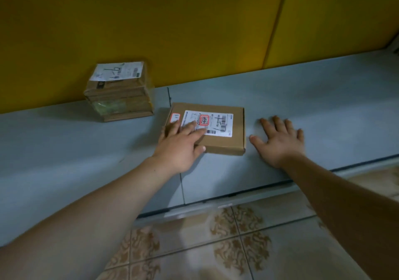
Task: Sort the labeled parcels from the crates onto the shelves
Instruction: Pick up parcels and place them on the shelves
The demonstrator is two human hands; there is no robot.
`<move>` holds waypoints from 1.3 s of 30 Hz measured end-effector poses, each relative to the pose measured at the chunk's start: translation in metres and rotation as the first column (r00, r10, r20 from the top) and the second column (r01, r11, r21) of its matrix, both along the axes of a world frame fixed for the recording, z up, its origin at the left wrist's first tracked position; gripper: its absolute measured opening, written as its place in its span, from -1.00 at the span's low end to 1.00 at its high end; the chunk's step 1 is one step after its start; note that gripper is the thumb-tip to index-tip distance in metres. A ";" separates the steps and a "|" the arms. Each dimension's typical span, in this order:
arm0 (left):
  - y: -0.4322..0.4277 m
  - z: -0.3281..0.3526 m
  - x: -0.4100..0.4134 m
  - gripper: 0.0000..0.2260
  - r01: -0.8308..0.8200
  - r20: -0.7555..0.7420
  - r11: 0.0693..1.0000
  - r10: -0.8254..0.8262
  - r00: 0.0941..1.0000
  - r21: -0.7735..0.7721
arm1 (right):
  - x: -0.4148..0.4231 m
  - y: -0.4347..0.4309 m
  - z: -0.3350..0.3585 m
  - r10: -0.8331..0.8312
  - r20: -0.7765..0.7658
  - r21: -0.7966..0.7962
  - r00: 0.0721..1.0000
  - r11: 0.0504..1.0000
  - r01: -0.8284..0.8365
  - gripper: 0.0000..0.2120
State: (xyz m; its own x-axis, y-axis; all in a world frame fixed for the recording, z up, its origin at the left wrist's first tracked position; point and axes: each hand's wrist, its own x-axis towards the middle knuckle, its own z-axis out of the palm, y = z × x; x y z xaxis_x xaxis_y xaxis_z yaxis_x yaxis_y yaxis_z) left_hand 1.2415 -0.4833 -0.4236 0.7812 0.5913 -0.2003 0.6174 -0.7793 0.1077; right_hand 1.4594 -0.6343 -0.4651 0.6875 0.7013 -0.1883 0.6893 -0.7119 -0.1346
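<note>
- The left hand lies on the flat parcel. Its fingers are straight across the near-left part of the lid and reach onto the white label, and its thumb is against the near edge.
- The right hand is spread palm-down with its fingers apart over the bare shelf. It is just to the right of the flat parcel, not touching it and holding nothing.
- The flat parcel is a low cardboard box lying flat on the shelf, between the two hands and under the left one. A small red-bordered sticker sits just beyond the left fingertips, and a second one sits on the label.
- A taller parcel wrapped in clear tape, with a handwritten label on top, stands beyond and to the left of the left hand. It is against the back wall and apart from the flat parcel.
- The shelf is a pale blue-grey board, dim and matte. A thin seam runs front to back beneath the left wrist.
- Beyond both hands, yellow panels close off the back, with a slanting joint up beyond the right hand.
- Below the forearms, in front of the shelf's front edge, is a glossy tile floor with brown ornamental patterns and pale grout lines.
</note>
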 end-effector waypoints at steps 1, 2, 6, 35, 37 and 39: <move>0.004 -0.002 0.008 -0.50 -0.009 -0.011 1.000 0.009 1.000 0.016 | 0.001 0.000 -0.001 -0.014 -0.009 0.014 1.000 1.000 0.014 -0.32; 0.008 -0.003 0.016 -0.51 -0.019 -0.021 0.999 0.020 1.000 0.038 | 0.002 0.000 -0.001 -0.029 -0.019 0.027 0.999 0.999 0.030 -0.34; 0.032 -0.008 0.048 -0.51 -0.073 -0.003 0.994 0.074 0.997 0.080 | 0.001 -0.002 -0.003 -0.050 -0.013 0.038 0.999 0.998 0.050 -0.31; 0.054 0.015 0.025 -0.39 -0.051 0.106 0.996 0.059 0.993 -0.076 | -0.007 -0.005 0.008 -0.045 -0.026 0.018 0.999 0.999 0.045 -0.33; 0.046 0.025 -0.001 -0.39 -0.040 0.088 0.995 0.049 0.995 -0.097 | -0.017 -0.008 0.017 -0.058 -0.052 -0.030 0.997 0.998 0.056 -0.32; 0.036 0.033 -0.027 -0.40 -0.033 0.046 0.991 0.040 0.998 -0.133 | -0.037 -0.013 0.033 -0.041 -0.093 -0.103 0.995 0.994 0.031 -0.31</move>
State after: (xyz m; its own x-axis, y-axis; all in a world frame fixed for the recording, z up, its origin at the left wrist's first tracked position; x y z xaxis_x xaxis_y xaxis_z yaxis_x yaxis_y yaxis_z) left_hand 1.2148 -0.4478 -0.3908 0.7703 0.5906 -0.2405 0.6367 -0.7333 0.2386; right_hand 1.4228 -0.6475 -0.4324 0.6873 0.6507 -0.3229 0.6507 -0.7491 -0.1244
